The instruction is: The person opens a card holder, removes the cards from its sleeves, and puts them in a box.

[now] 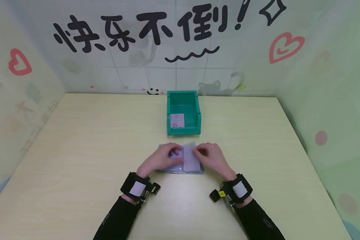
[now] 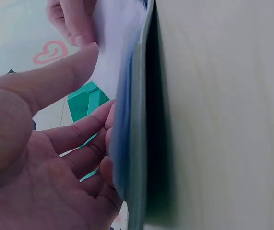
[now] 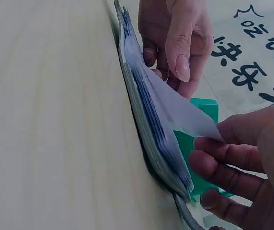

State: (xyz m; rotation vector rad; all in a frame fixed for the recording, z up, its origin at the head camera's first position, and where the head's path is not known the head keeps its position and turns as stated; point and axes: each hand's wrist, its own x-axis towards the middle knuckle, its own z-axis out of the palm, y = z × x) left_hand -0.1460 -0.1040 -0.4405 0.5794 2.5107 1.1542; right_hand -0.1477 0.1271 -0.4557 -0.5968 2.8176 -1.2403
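Note:
An open notebook (image 1: 173, 169) with pale lavender pages and a grey-blue cover lies on the table in front of me. My right hand (image 1: 212, 156) pinches the edge of a page (image 3: 184, 112) between thumb and index finger, and that page stands raised off the stack. On the notebook's left half, my left hand (image 1: 165, 156) rests with loosely bent fingertips against the pages, its thumb apart from them. The left wrist view shows the notebook edge-on beside the left fingers, with part of its pages hidden.
Just beyond the notebook stands a green bin (image 1: 184, 131) with a small pink patterned card (image 1: 177, 120) inside. The pale wooden table (image 1: 87, 160) is bounded by printed walls at the back and both sides. Each wrist wears a black camera band.

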